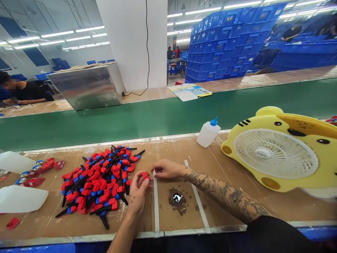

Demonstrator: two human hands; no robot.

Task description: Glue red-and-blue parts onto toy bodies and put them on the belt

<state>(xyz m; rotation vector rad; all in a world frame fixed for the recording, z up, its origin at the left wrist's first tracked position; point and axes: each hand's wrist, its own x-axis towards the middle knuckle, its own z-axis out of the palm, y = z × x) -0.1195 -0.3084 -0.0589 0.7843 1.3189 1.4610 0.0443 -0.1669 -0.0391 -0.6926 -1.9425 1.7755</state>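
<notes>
My left hand [138, 191] is closed around a small red piece [145, 175], just right of a large pile of red, blue and black parts [97, 179]. Beside it, over a white tape strip [156, 203], my right hand [166, 169] has its fingers curled together; whatever lies between its fingertips is too small to name. The two hands are close, fingertips facing each other. Below my right hand, a small dark round cap with shiny liquid [177, 198] sits on the brown board, with wet stains around it.
A white bottle with a blue nozzle [208, 133] stands behind my right hand. A yellow fan [276, 151] is at the right. Red pieces [34, 175] and white trays [22, 199] lie left. A green belt [131, 117] runs behind; a person [27, 92] sits beyond it.
</notes>
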